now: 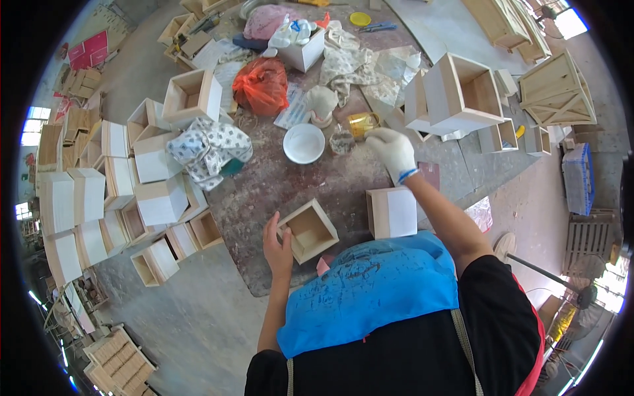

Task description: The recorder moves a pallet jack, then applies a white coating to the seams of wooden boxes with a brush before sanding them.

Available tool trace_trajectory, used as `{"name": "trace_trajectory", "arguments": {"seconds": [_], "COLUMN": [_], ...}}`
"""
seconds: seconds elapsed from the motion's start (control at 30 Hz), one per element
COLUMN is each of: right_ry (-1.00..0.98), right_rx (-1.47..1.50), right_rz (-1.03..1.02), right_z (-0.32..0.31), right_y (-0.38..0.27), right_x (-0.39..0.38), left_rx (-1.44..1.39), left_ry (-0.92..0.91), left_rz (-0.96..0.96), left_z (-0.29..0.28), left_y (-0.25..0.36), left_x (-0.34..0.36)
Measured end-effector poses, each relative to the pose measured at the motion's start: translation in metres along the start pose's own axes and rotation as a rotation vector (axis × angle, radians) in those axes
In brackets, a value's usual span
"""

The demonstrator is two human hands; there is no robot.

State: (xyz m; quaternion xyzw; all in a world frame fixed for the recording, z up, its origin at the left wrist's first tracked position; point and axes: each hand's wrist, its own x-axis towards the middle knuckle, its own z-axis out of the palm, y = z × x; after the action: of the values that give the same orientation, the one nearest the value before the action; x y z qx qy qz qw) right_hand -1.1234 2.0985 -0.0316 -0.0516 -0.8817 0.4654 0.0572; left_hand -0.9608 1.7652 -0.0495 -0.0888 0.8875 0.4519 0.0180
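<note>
My bare left hand [276,251] is against the left side of a small square wooden box [319,244], fingers curved along it, its opening upward. My right hand [391,150], in a white glove, reaches forward with curled fingertips at a yellowish transparent container [363,122]; what they hold is unclear. Beside it stand a small clouded jar [341,142] and a white bowl [304,144]. A white-sided box [391,214] sits below my right hand. My blue apron [363,297] meets the table edge.
Stacked boxes [158,201] crowd the left side, a patterned cloth [201,148] among them. At the back are a red bag [257,86] and crumpled cloths [340,59]. More boxes [439,96] stand at the right. The worktable [244,224] is stained.
</note>
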Motion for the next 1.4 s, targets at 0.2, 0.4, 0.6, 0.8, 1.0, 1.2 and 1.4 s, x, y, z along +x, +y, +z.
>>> {"name": "trace_trajectory", "arguments": {"seconds": [0.2,0.4,0.6,0.8,1.0,1.2,1.4], "right_ry": [-0.062,-0.149,-0.188,-0.132,0.153,0.190,-0.028], "right_rx": [-0.610,-0.681,-0.709,-0.629,-0.184,0.185,0.365], "right_rz": [-0.514,-0.456,-0.496,-0.359,0.010,0.164,0.215], "right_z": [0.001,0.011,0.013,-0.017,-0.066,-0.103,-0.100], "right_y": [-0.010,-0.008,0.000,-0.022,0.012,0.032,-0.018], "right_x": [-0.014,-0.003,0.003,-0.016,-0.075,-0.139,-0.159], "left_rx": [-0.029,-0.233,0.136,0.328,0.402,0.262,0.182], "left_ry": [0.012,0.070,0.143,-0.191,-0.127,0.141,0.512], "left_rz": [0.037,-0.064,0.078,0.344,0.457,0.353,-0.041], "left_z": [0.001,0.003,-0.010,0.000,0.016,-0.010,-0.019], "left_y": [-0.006,-0.023,0.023,0.054,0.045,0.033,-0.034], "left_x": [-0.012,-0.025,-0.029,-0.038,-0.048,-0.072,-0.193]}}
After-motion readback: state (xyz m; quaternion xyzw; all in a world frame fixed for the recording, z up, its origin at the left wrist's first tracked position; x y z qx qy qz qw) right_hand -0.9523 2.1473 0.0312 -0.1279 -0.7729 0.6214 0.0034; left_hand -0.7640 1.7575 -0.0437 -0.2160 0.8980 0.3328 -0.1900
